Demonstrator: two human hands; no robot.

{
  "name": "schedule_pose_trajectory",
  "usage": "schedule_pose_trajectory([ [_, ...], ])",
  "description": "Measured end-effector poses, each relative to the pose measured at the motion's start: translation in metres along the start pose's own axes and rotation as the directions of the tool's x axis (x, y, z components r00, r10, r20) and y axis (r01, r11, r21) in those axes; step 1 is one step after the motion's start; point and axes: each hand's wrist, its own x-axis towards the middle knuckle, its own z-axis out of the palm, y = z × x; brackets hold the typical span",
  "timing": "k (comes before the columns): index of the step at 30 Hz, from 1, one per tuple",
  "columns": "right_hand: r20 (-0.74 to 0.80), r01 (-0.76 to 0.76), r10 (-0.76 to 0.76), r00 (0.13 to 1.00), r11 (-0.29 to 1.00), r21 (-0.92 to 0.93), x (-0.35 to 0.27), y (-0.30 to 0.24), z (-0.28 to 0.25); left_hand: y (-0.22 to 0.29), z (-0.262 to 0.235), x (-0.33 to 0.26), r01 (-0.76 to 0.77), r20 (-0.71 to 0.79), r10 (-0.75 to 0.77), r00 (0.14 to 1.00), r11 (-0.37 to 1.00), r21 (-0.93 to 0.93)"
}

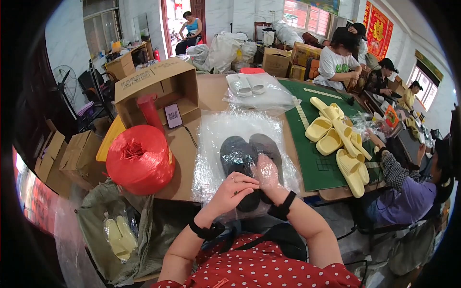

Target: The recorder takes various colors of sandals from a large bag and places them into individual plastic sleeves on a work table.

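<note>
A pair of dark slippers point(234, 150) lies at the table's front edge, mostly inside a clear plastic bag point(213, 137), with the heel ends toward me. My right hand point(269, 172) is under the shiny film, gripping the slippers between the two; glare blurs its fingertips. Beside its wrist, my left hand point(234, 192) has its fingers drawn together at the bag's mouth, pinching the film. More clear bags seem to lie flat beneath this one. Farther back, white slippers point(245, 85) rest on a stack of clear bags point(269, 98).
Left of the bags stand a big red twine roll point(140, 159), an open carton point(156, 89), a phone point(173, 115) and a red cup point(150, 111). Yellow slippers point(331, 129) pile on a green mat point(307, 165) at right. A co-worker in purple point(408, 199) sits near them. A sack point(98, 206) holds bagged slippers.
</note>
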Motion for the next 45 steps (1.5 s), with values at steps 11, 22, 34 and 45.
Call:
schedule_pose_trajectory([
  [11, 0.07, -0.043, 0.04, 0.997, 0.998, 0.049, 0.013, -0.016, 0.005, -0.024, -0.036, -0.031, 0.111, -0.144, -0.091, 0.985, 0.985, 0.134],
  [22, 0.291, -0.225, 0.127, 0.948, 0.914, 0.336, -0.09, 0.024, -0.176, -0.03, -0.023, -0.1, 0.486, -0.351, -0.506, 0.788, 0.861, -0.15],
  [34, 0.245, 0.142, -0.24, 0.939, 0.922, 0.36, -0.09, 0.052, -0.129, -0.036, -0.015, -0.1, 0.386, -0.4, -0.475, 0.784, 0.878, -0.284],
  [45, 0.166, -0.296, 0.246, 0.955, 0.768, 0.568, -0.101, 0.079, -0.096, -0.025, -0.022, -0.094, 0.254, -0.276, -0.269, 0.923, 0.963, -0.088],
])
